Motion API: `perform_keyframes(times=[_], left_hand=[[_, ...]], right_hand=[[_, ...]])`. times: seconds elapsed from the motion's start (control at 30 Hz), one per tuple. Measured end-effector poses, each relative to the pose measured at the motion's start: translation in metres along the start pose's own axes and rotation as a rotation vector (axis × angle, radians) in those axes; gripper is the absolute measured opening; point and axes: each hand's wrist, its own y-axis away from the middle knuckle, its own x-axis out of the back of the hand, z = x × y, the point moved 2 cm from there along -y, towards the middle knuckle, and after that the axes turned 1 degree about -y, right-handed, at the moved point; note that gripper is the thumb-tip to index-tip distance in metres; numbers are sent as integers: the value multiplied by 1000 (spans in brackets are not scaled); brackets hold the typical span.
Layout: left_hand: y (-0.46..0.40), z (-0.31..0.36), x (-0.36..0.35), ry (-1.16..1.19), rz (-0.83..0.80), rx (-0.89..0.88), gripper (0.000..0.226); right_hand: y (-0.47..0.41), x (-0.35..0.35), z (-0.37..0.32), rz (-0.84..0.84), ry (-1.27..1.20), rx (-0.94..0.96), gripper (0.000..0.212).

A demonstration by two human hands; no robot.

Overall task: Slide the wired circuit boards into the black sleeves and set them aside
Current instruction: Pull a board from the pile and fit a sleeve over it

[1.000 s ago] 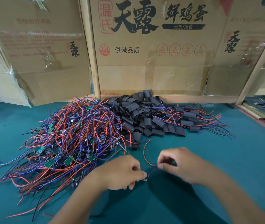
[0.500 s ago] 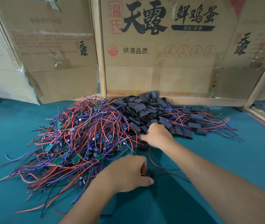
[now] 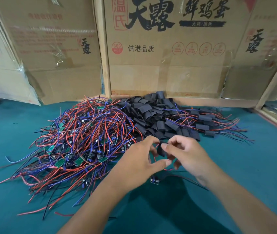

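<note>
Both hands meet low in the middle of the teal table. My right hand [image 3: 186, 154] pinches a black sleeve [image 3: 161, 150] at its right edge, while my left hand [image 3: 139, 159] curls round the sleeve's left side with forefinger above and thumb below. Just beneath the hands a small circuit board [image 3: 154, 180] lies on the cloth; its red wire loops up past my left thumb and its dark wires trail off to the right. A big tangle of wired boards [image 3: 83, 141] sits to the left. Behind the hands lies a heap of loose sleeves [image 3: 151, 114].
Sleeved boards [image 3: 202, 122] with their wires fanned out lie at the right of the heap. Cardboard boxes [image 3: 168, 65] wall off the back of the teal table [image 3: 252, 166]. A wooden frame [image 3: 276, 78] runs along the right edge.
My right hand has come back from the sleeve heap with one sleeve, and my left hand has risen off the table to meet it. The board now lies below both hands.
</note>
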Motion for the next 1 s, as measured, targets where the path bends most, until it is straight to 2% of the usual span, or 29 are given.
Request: perform_keyframes(times=[0.1,0.23,0.5,0.6,0.73,0.9,1.0], left_hand=[[0,4,0,-18,50,-38,27],[-1,1,2,-91,84,-47,31],[-2,1,2,-3,134,-106,21],[-1,2,7,122,170,-114,21],[0,4,5,149,140,-115,21],[-2,5,4,72,151,-121,17],[-2,4,4,30,175,-120,14]], right_hand=[[7,-7,-2,-56,-87,22,15],[9,-4,0,-111,-150,38,15],[12,3,4,-202,-129,140,15],[11,6,6,-171,-123,188,23],[12,11,4,-98,60,297,32],[15,11,2,-19,235,489,23],[16,10,1,0,260,536,21]])
